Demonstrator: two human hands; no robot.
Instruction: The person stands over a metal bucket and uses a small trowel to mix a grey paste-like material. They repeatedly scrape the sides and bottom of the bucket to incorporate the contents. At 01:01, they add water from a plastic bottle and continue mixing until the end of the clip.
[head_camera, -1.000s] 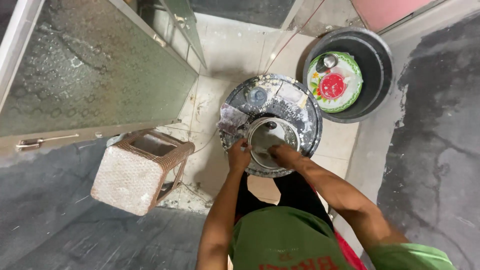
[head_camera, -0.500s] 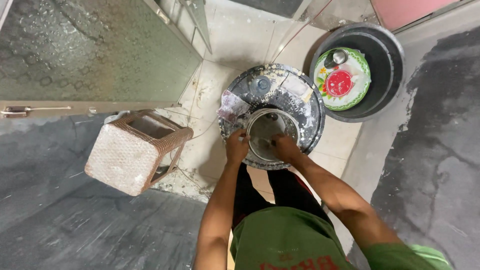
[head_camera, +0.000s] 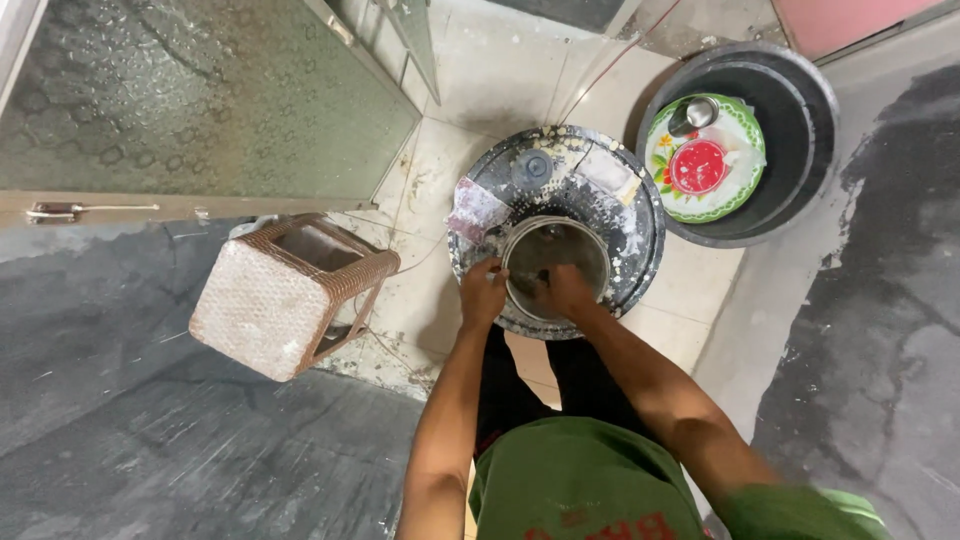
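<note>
A round metal bowl (head_camera: 556, 268) is seen from above, set on the near half of a round, paint-spattered drum lid (head_camera: 640, 215), close to the lid's near edge; the left hand (head_camera: 482, 293) is curled over the bowl's left rim, fingers closed on it, at the lid's near-left edge; the right hand (head_camera: 566, 290) is laid on the bowl's near rim, its fingers bent inward over the edge, though whether anything is pinched in them cannot be told; the two hands are held just apart, with the bowl between and beyond them. A crumpled whitish rag (head_camera: 476, 209) is seen on the lid's left edge, just beyond the left hand; a small round cap (head_camera: 532, 168) is set near the lid's far edge, and a pale scrap (head_camera: 611, 172) lies toward its far-right edge. A black tub (head_camera: 800, 130) is placed to the right of the lid, almost touching it; a flowered plate (head_camera: 735, 165) with a red disc and a metal cup (head_camera: 692, 115) is held inside it. A woven stool (head_camera: 283, 293) is tipped on the floor to the left, well apart from the lid, beside a patterned glass door (head_camera: 200, 100).
</note>
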